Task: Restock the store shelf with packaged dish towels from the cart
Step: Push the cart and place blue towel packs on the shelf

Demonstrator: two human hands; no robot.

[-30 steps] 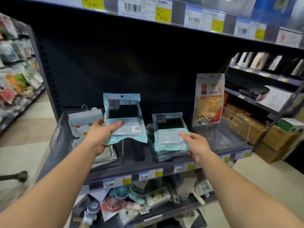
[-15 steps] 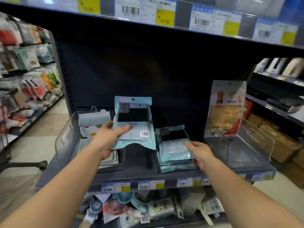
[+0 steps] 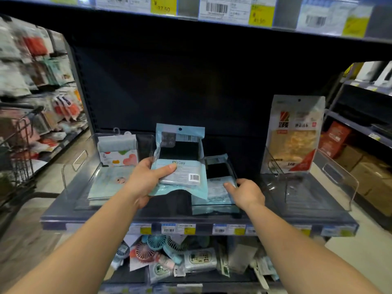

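Note:
My left hand (image 3: 146,181) grips a light-blue dish towel pack (image 3: 180,153) by its lower left corner, thumb across the label, and holds it upright above the shelf (image 3: 89,219). To its right, a stack of the same blue packs (image 3: 218,183) lies flat in a clear bin (image 3: 212,206). My right hand (image 3: 246,193) rests on the top pack of that stack, with the fingers pressing its right side. Whether they curl round the pack's edge is hidden.
A yellow cloth pack (image 3: 294,134) stands in a clear divider (image 3: 339,183) at the right. Patterned towel packs (image 3: 117,153) sit at the left. A wire cart (image 3: 19,158) stands at far left. Small fans (image 3: 157,245) fill the lower shelf.
The held pack has shifted right, now overlapping the stack's left edge. My right hand stays on the stack. The camera has moved closer to the shelf.

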